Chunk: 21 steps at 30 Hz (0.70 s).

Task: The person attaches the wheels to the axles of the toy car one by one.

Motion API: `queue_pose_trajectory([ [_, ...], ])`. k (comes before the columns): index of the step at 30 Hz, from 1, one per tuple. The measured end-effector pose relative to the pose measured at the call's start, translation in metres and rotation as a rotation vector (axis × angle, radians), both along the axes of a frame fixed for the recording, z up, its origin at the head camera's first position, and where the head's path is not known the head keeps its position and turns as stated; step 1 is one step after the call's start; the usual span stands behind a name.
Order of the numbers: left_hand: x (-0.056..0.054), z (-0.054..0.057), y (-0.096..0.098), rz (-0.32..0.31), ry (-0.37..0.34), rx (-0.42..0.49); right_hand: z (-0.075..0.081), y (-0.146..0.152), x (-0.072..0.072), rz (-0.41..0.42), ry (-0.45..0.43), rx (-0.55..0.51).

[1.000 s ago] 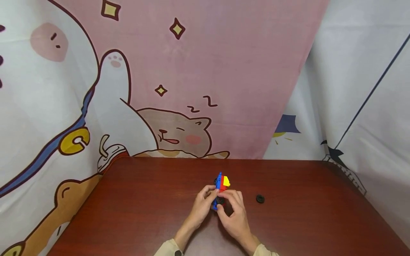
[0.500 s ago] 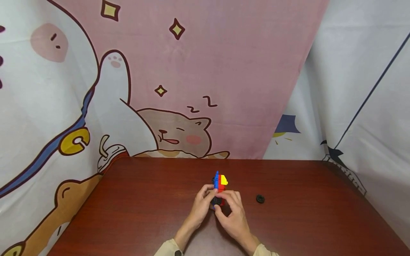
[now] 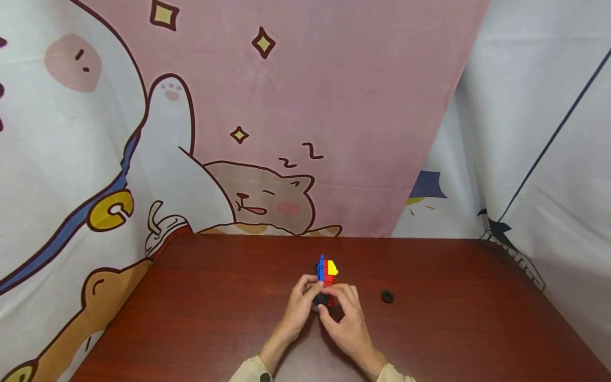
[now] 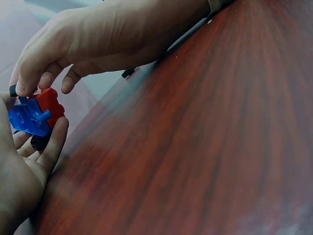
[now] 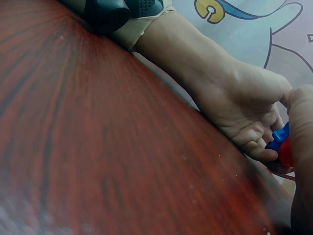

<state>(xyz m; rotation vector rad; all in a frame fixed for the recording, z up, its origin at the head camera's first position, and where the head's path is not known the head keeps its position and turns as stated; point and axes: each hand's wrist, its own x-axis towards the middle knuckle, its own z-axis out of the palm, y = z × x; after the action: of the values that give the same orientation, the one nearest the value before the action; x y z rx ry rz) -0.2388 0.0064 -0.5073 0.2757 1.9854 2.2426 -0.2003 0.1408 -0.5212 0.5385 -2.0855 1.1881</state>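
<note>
A small toy car (image 3: 329, 271) built of blue, red and yellow blocks is held up over the table, turned on its side. My left hand (image 3: 298, 305) grips it from the left, its fingers around the blue chassis (image 4: 29, 117) and the red block (image 4: 50, 102). On the near end of the car is a black wheel (image 3: 323, 298). My right hand (image 3: 350, 321) pinches this wheel between thumb and fingers. In the left wrist view, another black wheel (image 4: 40, 142) shows on the car's lower side, by the left fingers.
A loose black wheel (image 3: 387, 296) lies on the dark red wooden table (image 3: 453, 318), to the right of the hands. Behind the table hangs a pink and white cloth (image 3: 353, 132) with cartoon animals.
The toy car has shifted slightly left and turned a little in the grip, and less of its blue near end shows. Both hands stay nearly in place; the loose wheel has not moved.
</note>
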Motion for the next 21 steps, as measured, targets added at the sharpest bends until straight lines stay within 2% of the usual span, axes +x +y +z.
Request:
queue_pose_trajectory([
  [6, 0.0016, 0.0024, -0.0045, -0.079, 0.015, 0.049, 0.0012, 0.0000, 0.0013, -0.006, -0.025, 0.006],
  [12, 0.0012, 0.0021, -0.0088, -0.158, 0.045, 0.031, 0.0008, -0.0014, 0.0011, -0.020, -0.014, 0.004],
  [21, -0.0016, -0.0010, -0.0068, -0.163, 0.030, -0.022, 0.0000, -0.0015, -0.0012, -0.031, 0.021, -0.011],
])
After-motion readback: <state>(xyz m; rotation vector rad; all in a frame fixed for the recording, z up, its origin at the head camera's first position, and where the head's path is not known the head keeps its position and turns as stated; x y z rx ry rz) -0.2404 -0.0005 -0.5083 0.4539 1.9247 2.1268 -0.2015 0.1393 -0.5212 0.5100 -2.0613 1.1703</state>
